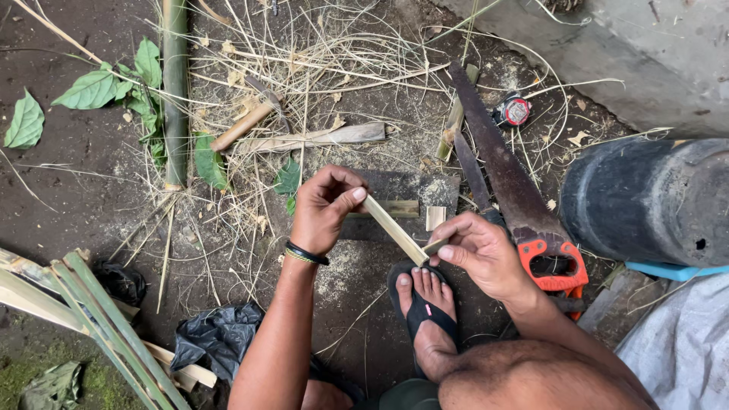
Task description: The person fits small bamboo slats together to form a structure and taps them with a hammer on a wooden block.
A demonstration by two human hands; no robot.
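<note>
We pinch a flat pale bamboo strip [393,229] between both hands: left hand [323,209] closed on its upper end, right hand [480,254] clamped on the lower end, above our sandalled foot [427,307]. At three o'clock lies a rusty saw [505,178] with an orange handle; bare dirt opens at nine.

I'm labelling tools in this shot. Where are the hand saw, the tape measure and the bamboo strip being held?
hand saw [505,178]: head view, middle of the dark blade.
tape measure [515,111]: head view, round red case.
bamboo strip [393,228]: head view, mid-length, between both hands.
</note>
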